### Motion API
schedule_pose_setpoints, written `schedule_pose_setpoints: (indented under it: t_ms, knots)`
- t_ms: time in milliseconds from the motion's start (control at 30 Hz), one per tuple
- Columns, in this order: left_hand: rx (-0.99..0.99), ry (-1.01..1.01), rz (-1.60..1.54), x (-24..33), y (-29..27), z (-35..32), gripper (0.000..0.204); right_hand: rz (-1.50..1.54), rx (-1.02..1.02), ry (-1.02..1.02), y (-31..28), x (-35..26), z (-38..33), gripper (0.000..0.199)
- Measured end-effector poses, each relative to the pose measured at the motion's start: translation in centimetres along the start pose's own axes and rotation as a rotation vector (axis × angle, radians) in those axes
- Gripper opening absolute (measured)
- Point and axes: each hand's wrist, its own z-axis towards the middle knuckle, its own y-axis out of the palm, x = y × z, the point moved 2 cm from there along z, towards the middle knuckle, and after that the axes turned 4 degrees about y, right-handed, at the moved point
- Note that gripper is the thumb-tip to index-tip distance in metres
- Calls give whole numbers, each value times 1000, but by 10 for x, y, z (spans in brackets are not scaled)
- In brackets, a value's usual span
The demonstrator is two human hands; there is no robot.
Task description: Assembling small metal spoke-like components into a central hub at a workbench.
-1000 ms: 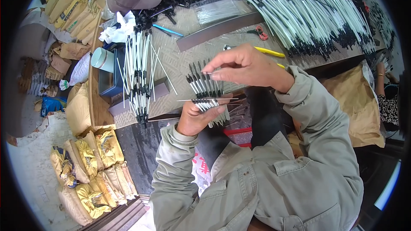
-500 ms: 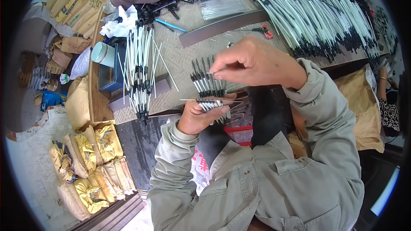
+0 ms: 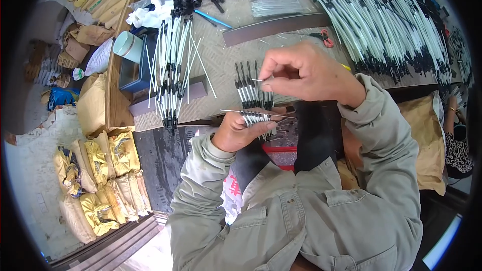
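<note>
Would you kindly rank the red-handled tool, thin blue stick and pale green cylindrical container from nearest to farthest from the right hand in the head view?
1. Red-handled tool, just beyond the right hand.
2. Thin blue stick, to the left.
3. Pale green cylindrical container, far left.

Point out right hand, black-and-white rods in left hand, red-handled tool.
Right hand (image 3: 314,72), head view: back of hand.
Black-and-white rods (image 3: 246,93), head view: white sections.
Red-handled tool (image 3: 329,43), head view: red handle.
</note>
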Motion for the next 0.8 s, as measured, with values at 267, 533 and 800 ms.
schedule_pose_setpoints:
  t_ms: [267,533,800]
  knots:
    - [-68,72,86,1,5,4,20,111,33,95,3,3,-6,20]
    - [128,172,-90,-23,15,9,38,242,-21,105,-20,21,-12,20]
    - [115,170,-126,-27,19,16,83,257,-89,112,-30,26,-13,18]
